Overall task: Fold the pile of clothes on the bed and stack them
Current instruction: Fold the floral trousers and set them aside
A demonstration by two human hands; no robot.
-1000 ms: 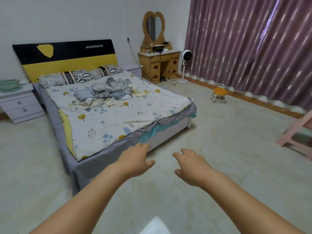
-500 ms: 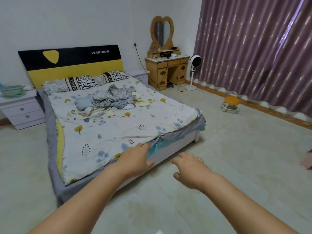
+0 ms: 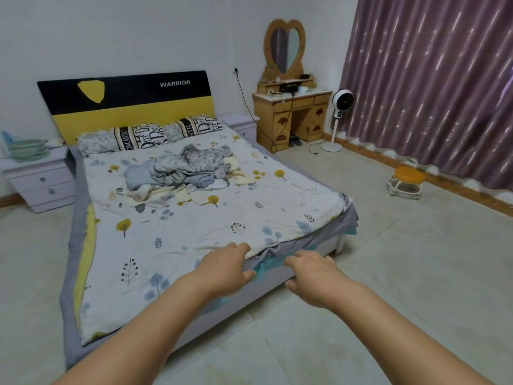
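In the upper middle of the frame, on the far half of the low bed with the white leaf-printed cover [image 3: 211, 232], the crumpled pile of grey, blue and pale yellow clothes [image 3: 183, 170] is seen, just below the patterned pillows [image 3: 150, 136] and the black and yellow headboard [image 3: 127, 104]. No garment is folded yet, and no stack is seen anywhere on the cover. The task is therefore judged to be at its very start: every piece in the pile is left to be picked out, folded and stacked. How many pieces are in the pile cannot be told, because they are tangled together.

In the lower middle of the frame both bare arms are stretched forward from the bottom edge. The left hand [image 3: 224, 270] is held palm down over the near edge of the bed, with the fingers loosely spread and slightly bent. Nothing is gripped by it; whether the cover is touched cannot be told. The right hand [image 3: 313, 276] is held to the right of it, in front of the grey bed skirt [image 3: 313, 240], with the fingers relaxed and a little curled, and it is empty too. Both hands are well apart from the pile, so a reach across the bed is judged to be needed first.
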